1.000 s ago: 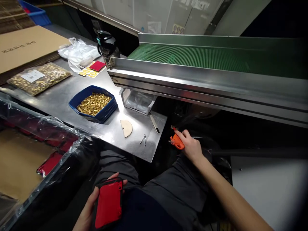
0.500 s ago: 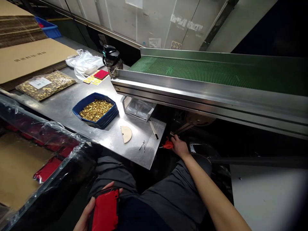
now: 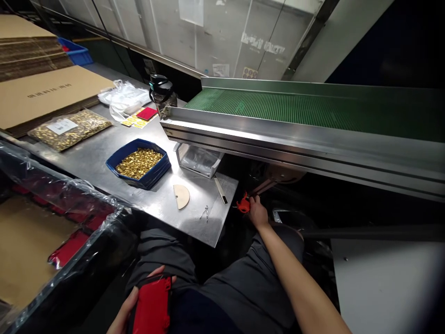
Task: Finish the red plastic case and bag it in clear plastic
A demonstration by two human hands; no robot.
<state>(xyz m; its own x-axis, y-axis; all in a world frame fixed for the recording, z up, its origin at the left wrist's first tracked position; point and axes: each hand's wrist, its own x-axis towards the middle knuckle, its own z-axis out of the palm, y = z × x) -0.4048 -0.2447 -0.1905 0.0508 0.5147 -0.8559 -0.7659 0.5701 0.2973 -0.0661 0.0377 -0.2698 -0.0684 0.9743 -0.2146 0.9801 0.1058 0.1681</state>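
Note:
Low in the view, my left hand [image 3: 127, 304] is wrapped around a red case with a black edge [image 3: 152, 306], held flat side up over my lap. Beyond the right end of the metal table, my right hand [image 3: 259, 212] has its fingers closed at a small orange-red tool [image 3: 243, 203] with a thin tip pointing left. Its exact kind is not clear, and my fingertips are partly hidden. On the table nearby lie small metal pliers-like tweezers [image 3: 206, 213], a half-round wooden piece [image 3: 181, 196] and a flat metal strip [image 3: 220, 190].
A blue tray of gold-coloured small parts [image 3: 166, 168] stands on the metal table [image 3: 90, 160]. A plastic-lined box [image 3: 86, 241] with red cases is at left. A green conveyor [image 3: 278, 109] crosses at right. Behind are a bag of gold parts [image 3: 78, 127] and flat cardboard [image 3: 48, 95].
The orange-red tool has turned and risen slightly with my right hand. My left hand keeps the red case in about the same place. The head view has tilted slightly.

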